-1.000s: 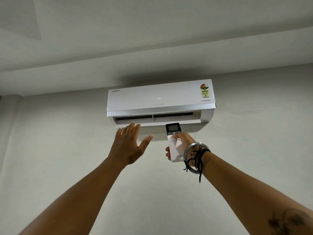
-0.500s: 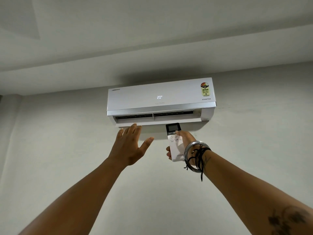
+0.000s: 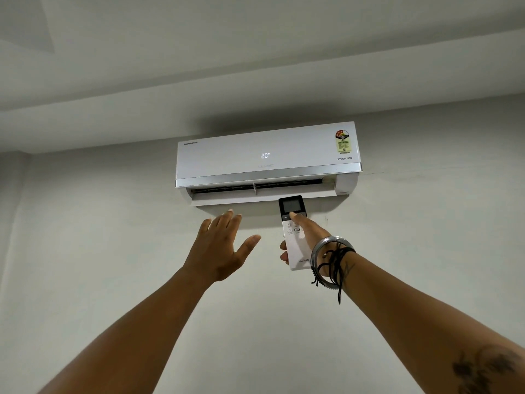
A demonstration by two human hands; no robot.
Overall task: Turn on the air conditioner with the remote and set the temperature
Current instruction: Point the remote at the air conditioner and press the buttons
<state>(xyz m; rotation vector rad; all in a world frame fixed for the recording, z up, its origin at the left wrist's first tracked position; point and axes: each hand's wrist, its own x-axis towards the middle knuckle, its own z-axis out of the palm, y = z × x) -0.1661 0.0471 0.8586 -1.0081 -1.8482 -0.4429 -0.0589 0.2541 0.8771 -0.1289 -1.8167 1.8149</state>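
A white wall-mounted air conditioner (image 3: 241,160) hangs high on the wall, its front panel lit with "20°" and its bottom flap slightly open. My right hand (image 3: 311,237) holds a white remote (image 3: 295,251) with a black top and grey screen, pointed up at the unit; my thumb rests on the buttons just below the screen. My left hand (image 3: 221,248) is raised with fingers spread, palm toward the vent, a little below the flap and not touching it.
Bare pale wall (image 3: 113,251) surrounds the unit, with a stepped ceiling ledge (image 3: 255,89) above. A metal bangle and black threads (image 3: 329,260) circle my right wrist.
The "20°" readout lit up on the unit's panel, and the flap has swung down a little. My thumb slid up toward the remote's top buttons. My left hand stays raised.
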